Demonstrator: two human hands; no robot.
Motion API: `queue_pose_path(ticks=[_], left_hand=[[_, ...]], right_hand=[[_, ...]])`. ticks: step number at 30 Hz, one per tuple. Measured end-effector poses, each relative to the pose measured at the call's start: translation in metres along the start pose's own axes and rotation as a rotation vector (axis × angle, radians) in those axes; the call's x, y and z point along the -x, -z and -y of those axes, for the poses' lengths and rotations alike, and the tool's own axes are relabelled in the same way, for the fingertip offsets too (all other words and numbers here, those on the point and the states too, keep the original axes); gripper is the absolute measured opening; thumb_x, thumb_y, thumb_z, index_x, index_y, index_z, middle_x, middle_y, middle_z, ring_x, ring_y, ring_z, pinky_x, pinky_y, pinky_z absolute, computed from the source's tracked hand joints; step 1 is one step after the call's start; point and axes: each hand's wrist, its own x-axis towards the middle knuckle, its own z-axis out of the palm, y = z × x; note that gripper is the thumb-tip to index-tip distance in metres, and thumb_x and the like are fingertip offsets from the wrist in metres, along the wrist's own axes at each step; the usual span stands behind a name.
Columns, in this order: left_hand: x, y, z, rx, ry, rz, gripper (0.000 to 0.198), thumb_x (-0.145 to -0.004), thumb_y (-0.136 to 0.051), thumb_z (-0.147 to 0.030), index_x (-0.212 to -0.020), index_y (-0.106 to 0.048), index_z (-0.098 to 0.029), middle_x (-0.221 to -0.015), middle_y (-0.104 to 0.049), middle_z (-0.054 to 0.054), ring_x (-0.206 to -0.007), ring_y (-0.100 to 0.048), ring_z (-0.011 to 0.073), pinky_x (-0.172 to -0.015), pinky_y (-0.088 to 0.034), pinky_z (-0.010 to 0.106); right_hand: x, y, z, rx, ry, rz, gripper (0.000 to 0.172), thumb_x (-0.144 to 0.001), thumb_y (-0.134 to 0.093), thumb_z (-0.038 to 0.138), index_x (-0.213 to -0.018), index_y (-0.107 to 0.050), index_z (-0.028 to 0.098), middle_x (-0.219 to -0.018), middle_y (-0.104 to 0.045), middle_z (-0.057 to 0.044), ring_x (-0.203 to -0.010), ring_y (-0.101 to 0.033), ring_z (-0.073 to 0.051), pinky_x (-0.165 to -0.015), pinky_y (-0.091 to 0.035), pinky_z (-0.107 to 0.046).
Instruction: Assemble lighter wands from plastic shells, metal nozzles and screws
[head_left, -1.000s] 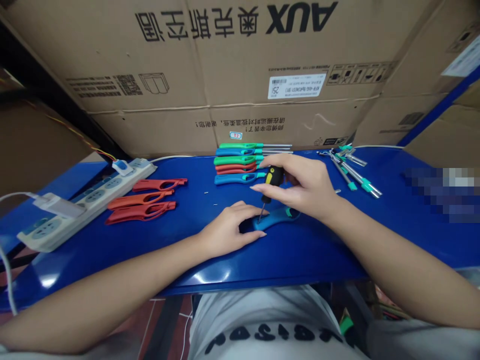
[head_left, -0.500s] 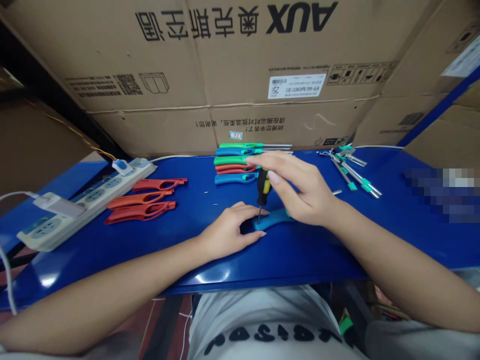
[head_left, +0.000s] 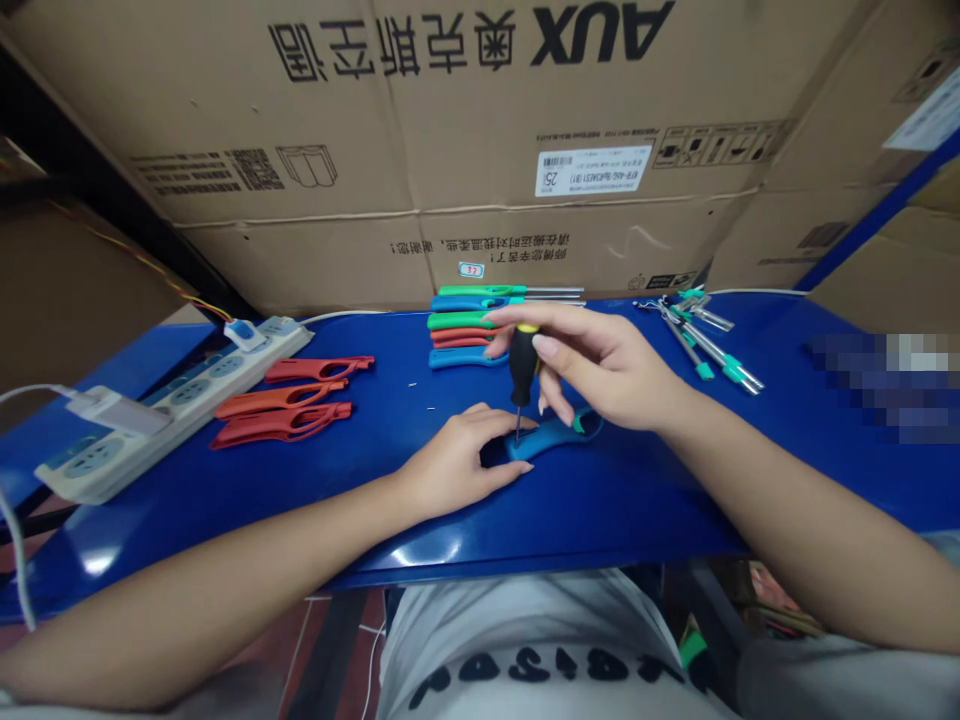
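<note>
From the head view, my left hand (head_left: pixel 457 462) lies on the blue table (head_left: pixel 300 490), just in front of my body. Its fingers are curled down over the near end of a blue handle (head_left: pixel 551 435), with the thumb on the near side and the fingertips on the far side, so they pin it flat. The handle lies in the middle of the table, running from under my left hand toward the right, and it has a teal part at its right end.

My right hand (head_left: pixel 600 375) is above the handle. Its thumb and first fingers pinch the black grip of a screwdriver (head_left: pixel 522 362), and the other fingers are bent loosely beneath. The screwdriver stands nearly upright, with a yellow cap on top. Its thin shaft points down, and the tip meets the handle right beside my left fingertips.

Behind the screwdriver is a stack (head_left: pixel 469 325) of green, blue and red handles laid in rows, some with thin metal stems pointing right. To the left, well apart from my hands, three red handles (head_left: pixel 289 400) lie side by side. Two small screws (head_left: pixel 429 407) lie on the bare table between the red handles and the stack. At the far left a power strip (head_left: pixel 172 400) lies at an angle with plugs in it. On the far right is a loose heap of metal rods (head_left: pixel 705 345) with teal fittings.

Big cardboard boxes (head_left: pixel 450 150) wall off the back of the table. My white shirt (head_left: pixel 525 640) shows below the table's near edge.
</note>
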Motion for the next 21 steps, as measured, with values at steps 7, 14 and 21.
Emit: queue_pose_path(ticks=[7, 14, 21], left_hand=[[0.001, -0.001, 0.001, -0.002, -0.015, -0.034, 0.035, -0.085, -0.077, -0.027, -0.117, -0.068, -0.018, -0.114, -0.075, 0.006, -0.102, -0.067, 0.0205, -0.096, -0.051, 0.034], [0.000, 0.001, -0.002, -0.007, 0.004, -0.013, 0.033, -0.086, -0.075, -0.028, -0.117, -0.068, -0.019, -0.111, -0.075, 0.006, -0.100, -0.068, 0.0227, -0.093, -0.052, 0.038], [0.001, -0.001, 0.001, 0.011, -0.003, -0.025, 0.032, -0.085, -0.076, -0.027, -0.115, -0.068, -0.020, -0.116, -0.074, 0.007, -0.106, -0.068, 0.0239, -0.096, -0.052, 0.039]], right_hand=[[0.006, 0.003, -0.005, 0.451, 0.338, -0.167, 0.030, -0.092, -0.068, 0.038, -0.113, -0.070, 0.018, -0.099, -0.074, -0.007, -0.085, -0.068, -0.019, -0.073, -0.056, -0.030], [0.006, -0.007, 0.001, 0.044, 0.076, 0.024, 0.041, -0.104, -0.041, 0.025, -0.144, -0.048, 0.022, -0.132, -0.065, -0.009, -0.107, -0.068, -0.018, -0.080, -0.059, -0.029], [0.007, -0.002, -0.004, 0.409, 0.229, -0.097, 0.036, -0.092, -0.067, 0.043, -0.120, -0.064, 0.021, -0.110, -0.073, -0.008, -0.097, -0.069, -0.021, -0.080, -0.057, -0.031]])
